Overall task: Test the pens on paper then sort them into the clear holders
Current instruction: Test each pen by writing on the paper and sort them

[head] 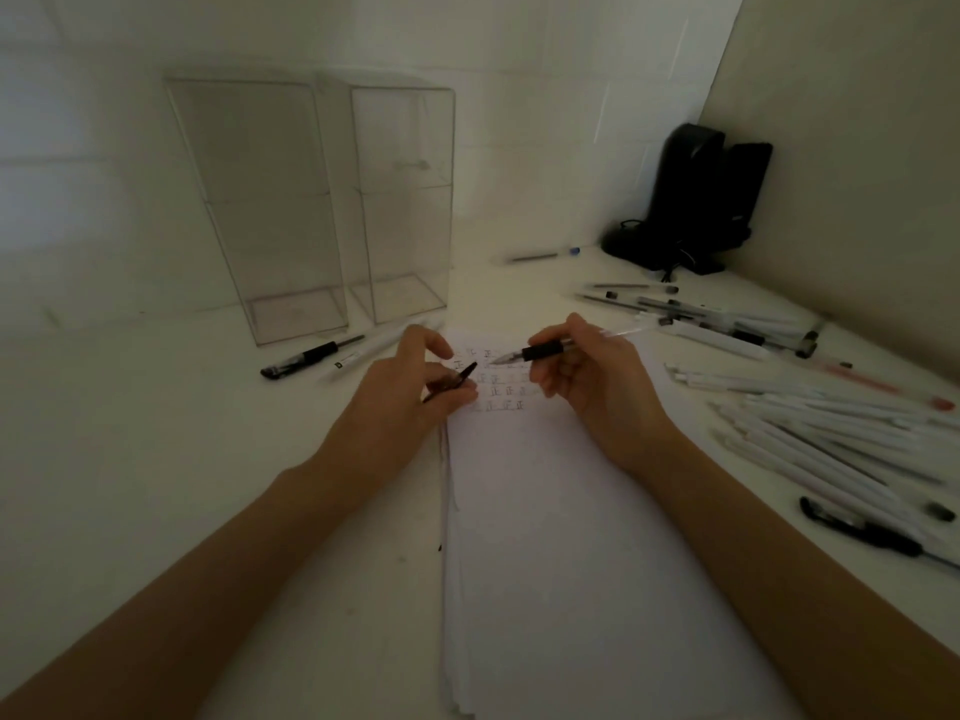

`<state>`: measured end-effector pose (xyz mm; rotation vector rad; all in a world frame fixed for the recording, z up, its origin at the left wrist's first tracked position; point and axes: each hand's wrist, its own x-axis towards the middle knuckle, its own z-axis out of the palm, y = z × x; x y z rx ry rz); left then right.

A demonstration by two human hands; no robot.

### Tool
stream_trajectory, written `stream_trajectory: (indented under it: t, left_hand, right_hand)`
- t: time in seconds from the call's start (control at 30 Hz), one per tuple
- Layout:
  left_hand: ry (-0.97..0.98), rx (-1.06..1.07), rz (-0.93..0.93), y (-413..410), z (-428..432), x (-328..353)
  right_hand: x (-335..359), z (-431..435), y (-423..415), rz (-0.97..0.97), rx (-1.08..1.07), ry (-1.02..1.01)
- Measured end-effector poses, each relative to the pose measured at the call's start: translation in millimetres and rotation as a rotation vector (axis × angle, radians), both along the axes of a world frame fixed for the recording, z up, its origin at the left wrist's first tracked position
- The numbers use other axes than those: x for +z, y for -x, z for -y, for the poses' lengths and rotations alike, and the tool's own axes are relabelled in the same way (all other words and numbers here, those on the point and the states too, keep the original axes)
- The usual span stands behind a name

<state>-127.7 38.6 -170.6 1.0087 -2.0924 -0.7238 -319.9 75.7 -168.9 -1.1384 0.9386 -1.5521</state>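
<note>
My right hand (587, 376) grips a clear pen with a black grip (543, 350), its bare tip pointing left just above the white paper (561, 537). Rows of small test marks (501, 392) fill the paper's far end. My left hand (410, 392) pinches a dark pen cap (452, 381) at the paper's left edge, apart from the pen tip. Two tall clear holders, one at the left (260, 210) and one at the right (405, 200), stand at the back against the wall. Both look empty.
A black capped pen (311, 358) and a white pen (374, 350) lie in front of the holders. Several white and clear pens (810, 433) are piled on the right. A black device with cable (696, 200) sits in the back right corner, with a single pen (540, 257) to its left.
</note>
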Motion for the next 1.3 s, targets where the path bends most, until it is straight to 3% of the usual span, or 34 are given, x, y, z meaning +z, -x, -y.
stream_trajectory:
  t: [0.13,0.47,0.67,0.87,1.0,1.1,1.2,1.3]
  left_hand:
    - [-0.037,0.023,-0.010,0,2,-2]
    - [0.034,0.037,0.015,7,-4,-1]
    - [0.339,0.026,0.091,0,2,-5]
    - [0.438,-0.020,0.109,-2,1,-4]
    - [0.323,0.098,0.213,11,5,2]
    - [0.423,0.316,0.129,1,6,10]
    - [0.406,0.516,0.094,-20,16,10]
    - [0.378,0.598,0.238,-26,28,1]
  right_hand:
    - [3,-1,-1,0.079,0.046,-0.013]
    - [-2,-1,-4,-0.174,0.084,0.003]
    - [-3,-1,-5,-0.245,0.061,0.016]
    - [6,-4,-12,-0.335,0.040,0.052]
    - [4,2,-24,-0.374,-0.119,-0.013]
    - [9,8,-26,-0.320,-0.266,-0.037]
    - [11,7,-12,-0.450,-0.433,-0.002]
    - [6,8,9,-0.628,-0.646,-0.066]
